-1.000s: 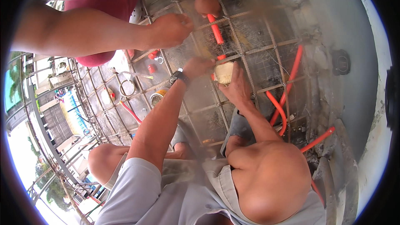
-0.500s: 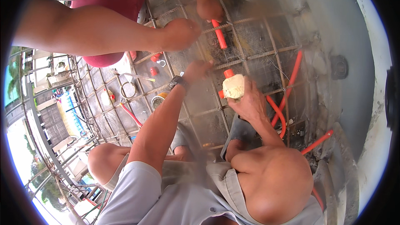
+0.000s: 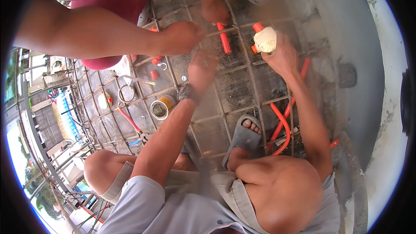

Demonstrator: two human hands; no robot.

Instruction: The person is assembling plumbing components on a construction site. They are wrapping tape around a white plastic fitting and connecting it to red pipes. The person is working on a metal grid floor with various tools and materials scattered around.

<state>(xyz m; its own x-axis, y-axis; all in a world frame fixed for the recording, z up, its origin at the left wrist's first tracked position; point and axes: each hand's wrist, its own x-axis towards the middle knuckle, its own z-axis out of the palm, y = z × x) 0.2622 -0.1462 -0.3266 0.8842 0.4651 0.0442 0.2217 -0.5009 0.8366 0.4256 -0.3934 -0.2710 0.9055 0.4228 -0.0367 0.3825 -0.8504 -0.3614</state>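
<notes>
My right hand point(image 3: 282, 55) is closed around a cream-coloured, rounded box point(image 3: 264, 40) with short orange pipe stubs, holding it above the rebar grid point(image 3: 251, 80). My left hand point(image 3: 202, 73), a watch on its wrist, reaches forward just below a co-worker's hand point(image 3: 184, 37). Its fingers are smeared by motion, so whether they hold anything does not show. The co-worker's other hand point(image 3: 216, 12) grips the top of a short orange pipe point(image 3: 224, 39), which stands between the bars in front of me.
Orange flexible pipes point(image 3: 287, 125) lie by my sandalled foot point(image 3: 246, 135). Left of my left forearm are an open can point(image 3: 161, 107), pliers point(image 3: 145, 137), a tape ring point(image 3: 127, 92) and a white-and-orange box point(image 3: 104, 100). A grey curved wall point(image 3: 362, 60) rises on the right.
My right hand has carried the cream box forward and to the right. My left hand has shifted slightly left, closer to the co-worker's hand. The orange pipe stays in the co-worker's grip.
</notes>
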